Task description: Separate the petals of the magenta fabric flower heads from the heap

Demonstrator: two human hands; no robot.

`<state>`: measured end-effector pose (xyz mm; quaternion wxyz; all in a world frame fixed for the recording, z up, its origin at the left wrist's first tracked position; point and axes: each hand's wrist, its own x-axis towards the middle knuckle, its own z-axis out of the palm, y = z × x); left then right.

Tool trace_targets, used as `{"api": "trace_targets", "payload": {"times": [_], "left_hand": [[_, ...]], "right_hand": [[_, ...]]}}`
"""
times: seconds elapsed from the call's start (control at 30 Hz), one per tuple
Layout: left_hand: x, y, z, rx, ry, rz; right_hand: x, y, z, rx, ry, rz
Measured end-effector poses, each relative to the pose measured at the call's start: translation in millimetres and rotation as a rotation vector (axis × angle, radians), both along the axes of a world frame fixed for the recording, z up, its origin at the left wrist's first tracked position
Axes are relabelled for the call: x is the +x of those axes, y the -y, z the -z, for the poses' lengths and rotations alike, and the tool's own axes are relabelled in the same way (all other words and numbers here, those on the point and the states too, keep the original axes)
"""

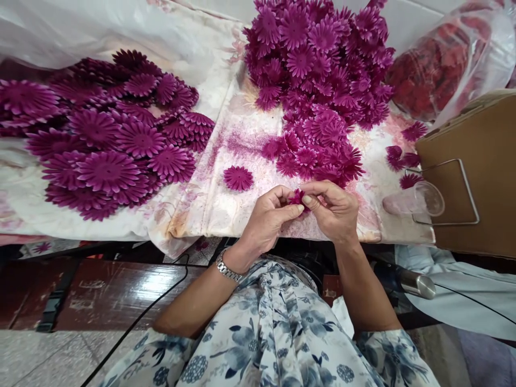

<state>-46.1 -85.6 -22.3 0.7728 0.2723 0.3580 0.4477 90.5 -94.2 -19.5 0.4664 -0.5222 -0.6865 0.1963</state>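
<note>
My left hand (266, 219) and my right hand (334, 208) meet at the near edge of the cloth-covered table (209, 209), both pinching one small magenta fabric flower (297, 198) between the fingertips. A silver wristwatch (226, 268) sits on my left wrist. Just left of my hands lies a single flat magenta flower (238, 178). A heap of small magenta flowers (318, 80) rises straight beyond my hands. Spread at the left is a layer of larger flat magenta flower pieces (105, 134).
At the right stands a brown cardboard box (479, 166) with a wire handle and a clear plastic cup (415, 200) beside it. A clear bag of red flowers (439, 70) lies at the back right. A metal flask (415, 284) and a black cable (137, 322) are below the table edge.
</note>
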Motion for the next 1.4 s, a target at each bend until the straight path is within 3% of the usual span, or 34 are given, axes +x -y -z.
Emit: {"api": "trace_targets", "payload": {"times": [0.2, 0.4, 0.6, 0.83, 1.03, 1.4], "left_hand": [[-0.9, -0.6, 4.1, 0.154, -0.164, -0.097], [-4.3, -2.1, 12.1, 0.301, -0.282, -0.194], [-1.5, -2.3, 12.2, 0.247, -0.288, -0.068], [1.6, -6.5, 8.7, 0.187, -0.265, -0.192], [2.5, -9.4, 11.6, 0.151, -0.262, -0.294], [0.8, -7.2, 11.4, 0.143, -0.171, -0.227]], "right_hand": [[-5.1, -3.2, -0.6, 0.162, 0.160, 0.023], [-11.6, -3.5, 2.0, 0.241, 0.179, 0.012], [-10.8, -3.5, 1.4, 0.317, 0.240, 0.027], [-7.5, 2.1, -3.6, 0.289, 0.189, 0.190], [-20.4, 12.7, -5.3, 0.241, 0.184, 0.005], [-19.2, 12.5, 1.2, 0.179, 0.085, 0.013]]}}
